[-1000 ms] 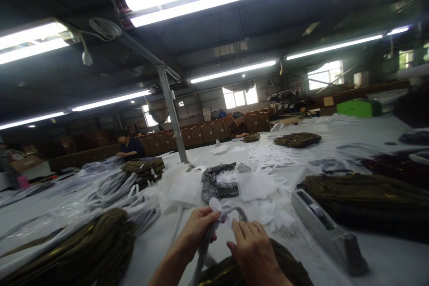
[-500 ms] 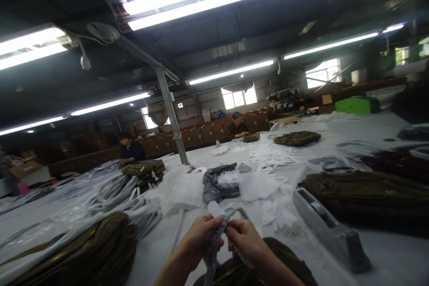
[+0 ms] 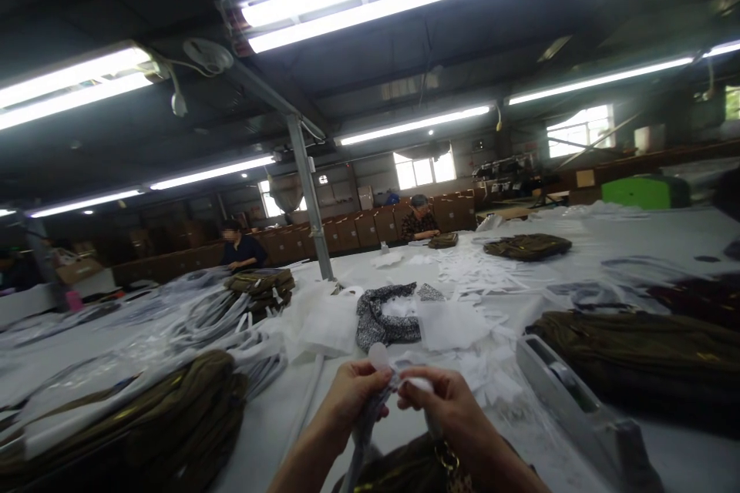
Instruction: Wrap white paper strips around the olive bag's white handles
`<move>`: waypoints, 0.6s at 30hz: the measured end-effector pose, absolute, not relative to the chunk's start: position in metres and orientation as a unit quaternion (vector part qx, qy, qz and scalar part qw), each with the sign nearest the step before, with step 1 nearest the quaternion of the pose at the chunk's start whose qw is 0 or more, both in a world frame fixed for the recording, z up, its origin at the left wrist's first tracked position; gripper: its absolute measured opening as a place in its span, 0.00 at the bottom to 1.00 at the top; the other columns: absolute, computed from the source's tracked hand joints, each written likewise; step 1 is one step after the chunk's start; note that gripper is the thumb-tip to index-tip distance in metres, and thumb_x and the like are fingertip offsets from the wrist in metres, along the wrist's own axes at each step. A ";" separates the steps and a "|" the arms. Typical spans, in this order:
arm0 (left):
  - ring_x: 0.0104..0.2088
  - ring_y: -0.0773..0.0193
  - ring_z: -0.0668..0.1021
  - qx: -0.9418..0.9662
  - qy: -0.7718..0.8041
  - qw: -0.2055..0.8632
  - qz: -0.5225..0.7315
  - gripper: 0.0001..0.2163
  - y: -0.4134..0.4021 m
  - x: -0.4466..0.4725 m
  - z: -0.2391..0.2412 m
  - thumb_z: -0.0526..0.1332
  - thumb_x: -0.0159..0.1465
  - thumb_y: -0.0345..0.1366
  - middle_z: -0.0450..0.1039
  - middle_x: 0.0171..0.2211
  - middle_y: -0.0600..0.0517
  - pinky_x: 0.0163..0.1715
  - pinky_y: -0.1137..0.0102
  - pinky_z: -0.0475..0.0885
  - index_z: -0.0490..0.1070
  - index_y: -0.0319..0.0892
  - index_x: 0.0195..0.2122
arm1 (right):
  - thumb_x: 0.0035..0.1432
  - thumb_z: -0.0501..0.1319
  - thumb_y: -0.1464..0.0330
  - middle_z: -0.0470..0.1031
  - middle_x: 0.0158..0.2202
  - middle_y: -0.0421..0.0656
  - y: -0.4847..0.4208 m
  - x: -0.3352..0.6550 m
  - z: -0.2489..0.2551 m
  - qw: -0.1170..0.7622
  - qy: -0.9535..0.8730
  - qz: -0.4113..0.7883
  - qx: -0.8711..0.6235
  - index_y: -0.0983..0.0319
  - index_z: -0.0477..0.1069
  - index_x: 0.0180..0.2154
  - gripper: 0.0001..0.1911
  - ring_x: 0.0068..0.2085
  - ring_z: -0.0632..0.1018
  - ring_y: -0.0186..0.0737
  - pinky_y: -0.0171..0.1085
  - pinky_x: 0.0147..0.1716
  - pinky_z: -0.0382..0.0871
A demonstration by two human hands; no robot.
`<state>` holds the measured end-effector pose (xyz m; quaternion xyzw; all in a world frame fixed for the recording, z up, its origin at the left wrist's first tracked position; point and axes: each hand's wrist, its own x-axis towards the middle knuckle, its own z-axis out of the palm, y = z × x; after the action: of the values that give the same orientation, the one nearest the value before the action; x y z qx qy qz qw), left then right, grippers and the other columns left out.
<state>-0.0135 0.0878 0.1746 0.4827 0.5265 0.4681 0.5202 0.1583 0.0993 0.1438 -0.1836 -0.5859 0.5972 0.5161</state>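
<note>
Fingertips of our left hand (image 3: 352,393) and right hand (image 3: 445,400) pinch a pale grey fabric strap (image 3: 370,420) taut above the white worktable (image 3: 630,239), probably steadying the small white tag (image 3: 380,355) on it.

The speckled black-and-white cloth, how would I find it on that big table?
Start at the metal post rising from the white table. Just right of its foot lies the speckled cloth, beyond both hands. It alone is spotted black and white; its neighbours are plain white sheets.

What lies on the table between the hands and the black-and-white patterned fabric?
Head view: only bare white table between the hands and the patterned fabric, besides the white piece they pinch.
</note>
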 end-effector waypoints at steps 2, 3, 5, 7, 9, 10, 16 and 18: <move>0.16 0.70 0.69 0.491 0.519 0.511 0.478 0.15 0.088 -0.007 0.176 0.69 0.45 0.42 0.72 0.19 0.49 0.18 0.74 0.62 0.76 0.33 0.27 | 0.52 0.62 0.58 0.71 0.21 0.41 0.105 0.156 0.153 0.541 -0.612 0.524 -0.240 0.66 0.75 0.25 0.16 0.22 0.70 0.31 0.30 0.22 0.63; 0.17 0.69 0.70 0.498 0.506 0.509 0.487 0.15 0.087 -0.003 0.177 0.69 0.44 0.42 0.72 0.18 0.49 0.20 0.74 0.62 0.76 0.33 0.25 | 0.51 0.62 0.57 0.69 0.19 0.39 0.109 0.154 0.157 0.545 -0.611 0.514 -0.256 0.66 0.74 0.24 0.18 0.19 0.67 0.28 0.29 0.18 0.59; 0.21 0.68 0.71 0.513 0.463 0.511 0.511 0.14 0.087 0.006 0.178 0.70 0.44 0.41 0.73 0.19 0.49 0.23 0.74 0.63 0.75 0.33 0.22 | 0.47 0.65 0.55 0.68 0.16 0.37 0.117 0.148 0.165 0.539 -0.582 0.550 -0.261 0.66 0.73 0.28 0.19 0.15 0.64 0.27 0.27 0.14 0.56; 0.23 0.67 0.72 0.507 0.426 0.519 0.540 0.13 0.087 0.012 0.179 0.69 0.45 0.41 0.74 0.20 0.49 0.26 0.74 0.64 0.74 0.33 0.22 | 0.43 0.68 0.55 0.70 0.17 0.38 0.124 0.141 0.170 0.530 -0.539 0.605 -0.250 0.66 0.71 0.33 0.22 0.16 0.67 0.28 0.27 0.14 0.59; 0.23 0.69 0.71 0.479 0.425 0.510 0.574 0.13 0.089 0.015 0.177 0.68 0.48 0.41 0.73 0.21 0.50 0.26 0.75 0.64 0.73 0.34 0.24 | 0.39 0.69 0.54 0.72 0.19 0.40 0.129 0.137 0.172 0.526 -0.514 0.630 -0.249 0.66 0.69 0.33 0.25 0.19 0.71 0.31 0.28 0.17 0.64; 0.21 0.70 0.70 0.462 0.433 0.498 0.592 0.13 0.090 0.015 0.176 0.67 0.49 0.41 0.73 0.21 0.51 0.24 0.75 0.63 0.73 0.34 0.26 | 0.39 0.68 0.53 0.72 0.19 0.40 0.130 0.136 0.171 0.519 -0.513 0.634 -0.256 0.66 0.69 0.32 0.25 0.19 0.72 0.32 0.28 0.17 0.65; 0.19 0.69 0.71 0.441 0.451 0.435 0.642 0.13 0.094 0.008 0.175 0.62 0.54 0.45 0.69 0.19 0.55 0.20 0.76 0.63 0.67 0.39 0.31 | 0.43 0.66 0.55 0.71 0.15 0.40 0.126 0.136 0.169 0.490 -0.569 0.599 -0.277 0.68 0.71 0.25 0.21 0.16 0.70 0.30 0.27 0.13 0.62; 0.20 0.69 0.71 0.464 0.459 0.413 0.636 0.14 0.095 0.008 0.176 0.61 0.55 0.46 0.69 0.20 0.55 0.21 0.75 0.64 0.66 0.40 0.30 | 0.43 0.67 0.56 0.72 0.16 0.41 0.127 0.133 0.171 0.495 -0.568 0.590 -0.291 0.68 0.72 0.26 0.20 0.17 0.71 0.31 0.28 0.15 0.64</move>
<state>0.0082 0.0948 0.1763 0.4635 0.4589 0.6357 0.4129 0.1326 0.1272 0.1709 -0.2905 -0.5679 0.5899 0.4951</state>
